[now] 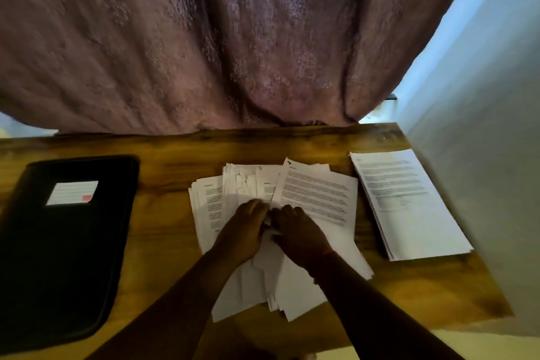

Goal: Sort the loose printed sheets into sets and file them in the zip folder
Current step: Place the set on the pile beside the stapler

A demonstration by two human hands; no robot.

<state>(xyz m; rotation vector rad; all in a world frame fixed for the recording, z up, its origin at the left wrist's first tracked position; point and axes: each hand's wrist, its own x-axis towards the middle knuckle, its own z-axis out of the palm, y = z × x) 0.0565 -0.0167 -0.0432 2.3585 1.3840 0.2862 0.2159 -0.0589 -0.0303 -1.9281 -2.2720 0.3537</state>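
A messy pile of loose printed sheets (318,193) lies fanned out in the middle of the wooden table (169,213). My left hand (244,228) and my right hand (298,232) rest side by side on top of the pile, fingers curled down onto the paper; whether either one pinches a sheet is hidden. A neat stack of printed sheets (409,202) sits to the right, near the table's right edge. The black zip folder (64,245) lies closed at the left, with a white label (72,192) on its cover.
A mauve patterned curtain (233,38) hangs behind the table's far edge. A pale wall (496,126) stands close on the right. The lower sheets of the pile overhang the table's near edge.
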